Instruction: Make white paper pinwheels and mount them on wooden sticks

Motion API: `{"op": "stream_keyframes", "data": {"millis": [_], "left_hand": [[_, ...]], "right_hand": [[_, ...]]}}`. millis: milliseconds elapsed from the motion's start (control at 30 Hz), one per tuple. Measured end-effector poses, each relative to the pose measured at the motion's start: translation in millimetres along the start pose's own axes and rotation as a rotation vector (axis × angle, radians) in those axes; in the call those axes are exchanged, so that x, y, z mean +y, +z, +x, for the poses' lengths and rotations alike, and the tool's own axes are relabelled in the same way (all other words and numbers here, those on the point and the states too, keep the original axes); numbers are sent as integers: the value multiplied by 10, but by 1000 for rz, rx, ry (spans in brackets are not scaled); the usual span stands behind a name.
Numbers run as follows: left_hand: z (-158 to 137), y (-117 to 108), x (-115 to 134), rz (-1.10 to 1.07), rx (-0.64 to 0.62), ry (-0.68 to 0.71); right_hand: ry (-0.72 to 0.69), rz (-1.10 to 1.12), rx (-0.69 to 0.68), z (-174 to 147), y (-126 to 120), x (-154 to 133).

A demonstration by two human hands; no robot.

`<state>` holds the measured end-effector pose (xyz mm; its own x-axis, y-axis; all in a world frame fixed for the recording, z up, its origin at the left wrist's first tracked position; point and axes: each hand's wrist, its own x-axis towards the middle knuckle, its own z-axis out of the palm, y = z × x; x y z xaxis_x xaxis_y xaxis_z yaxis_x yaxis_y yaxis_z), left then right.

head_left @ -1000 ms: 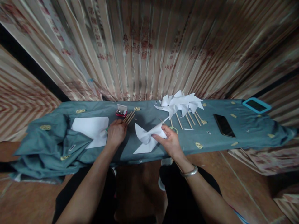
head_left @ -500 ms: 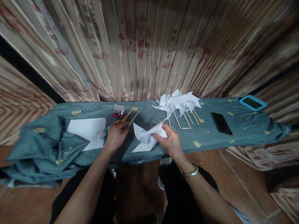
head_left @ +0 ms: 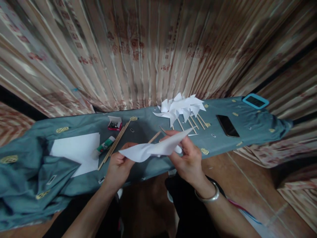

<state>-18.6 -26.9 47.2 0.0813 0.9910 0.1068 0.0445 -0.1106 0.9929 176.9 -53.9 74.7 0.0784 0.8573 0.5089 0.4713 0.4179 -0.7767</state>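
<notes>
A white paper pinwheel [head_left: 143, 152] is raised above the cloth, tilted nearly edge-on. My left hand [head_left: 121, 165] is closed at its left blade, with part of the fingers hidden by the paper. On the other side, my right hand [head_left: 187, 158] grips the folded paper between thumb and fingers. Behind the pinwheel a wooden stick [head_left: 154, 137] pokes out; which fingers hold its lower end is hidden. Beside my left hand several loose wooden sticks [head_left: 116, 141] lie next to a green and white glue stick [head_left: 106, 145].
Several finished pinwheels [head_left: 182, 108] on sticks lie overlapped at the back. A small red box of metal pins [head_left: 115, 123] stands open. White paper sheets [head_left: 74, 148] lie at left; a black phone [head_left: 227, 126] and blue-framed device [head_left: 256, 100] lie right. Bunched cloth [head_left: 27, 185] covers the left end.
My left hand has left the bundle of sticks, now lying on the cloth, and come right to the pinwheel. The pinwheel has been lifted and tilted, with one stick behind it.
</notes>
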Motion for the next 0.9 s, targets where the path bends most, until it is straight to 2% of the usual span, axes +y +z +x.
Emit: {"op": "stream_keyframes", "data": {"millis": [167, 367, 633, 833, 900], "left_hand": [[-62, -19, 39, 26, -20, 56], [-76, -12, 66, -42, 11, 49], [-74, -28, 18, -96, -3, 76], [-92, -38, -46, -51, 1, 94], [-96, -64, -51, 0, -8, 137]], "right_hand": [[-162, -125, 45, -16, -65, -107], [-290, -165, 63, -15, -88, -168], [-267, -194, 62, -2, -73, -161], [-279, -214, 87, -18, -69, -140], [-268, -196, 87, -25, -73, -135]]}}
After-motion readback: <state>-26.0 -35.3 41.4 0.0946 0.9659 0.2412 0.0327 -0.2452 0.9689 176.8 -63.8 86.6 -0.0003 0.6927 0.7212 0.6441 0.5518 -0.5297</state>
